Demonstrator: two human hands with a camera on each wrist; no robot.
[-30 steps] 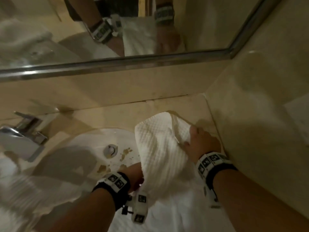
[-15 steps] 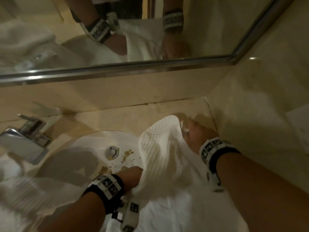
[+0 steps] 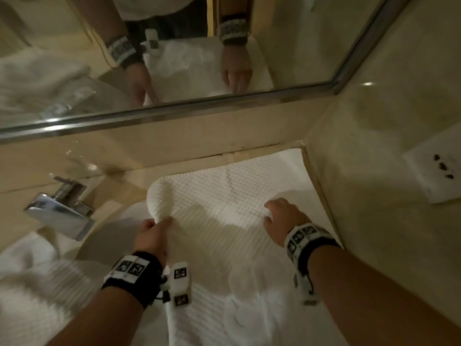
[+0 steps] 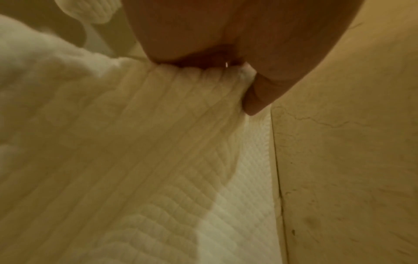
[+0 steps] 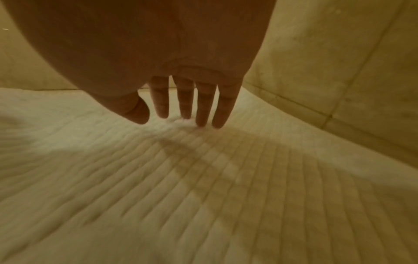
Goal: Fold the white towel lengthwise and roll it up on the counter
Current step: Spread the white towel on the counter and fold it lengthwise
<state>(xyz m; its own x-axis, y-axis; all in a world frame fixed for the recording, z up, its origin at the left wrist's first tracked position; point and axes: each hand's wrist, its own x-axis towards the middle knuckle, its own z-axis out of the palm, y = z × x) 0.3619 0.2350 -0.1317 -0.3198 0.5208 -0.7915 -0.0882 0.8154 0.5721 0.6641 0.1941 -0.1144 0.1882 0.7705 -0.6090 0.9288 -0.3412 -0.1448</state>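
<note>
White towel (image 3: 224, 196) lies flat, left hand (image 3: 152, 236) seemingly pinching its raised edge.

Big mirror (image 3: 287, 46) takes up the top of the head view, with a chunky metal frame (image 3: 174, 112) running along its bottom edge and up the right side. Chrome faucet (image 3: 59, 213) sits at the left edge, square and shiny, and the white sink basin (image 3: 109, 236) curves just below and right of it. Another rumpled pile of white cloth (image 3: 32, 290) fills the lower left corner, pretty blurry. Over on the right there's a beige marble side wall (image 3: 374, 196) with a white wall socket (image 3: 436, 176) near the right edge.
</note>
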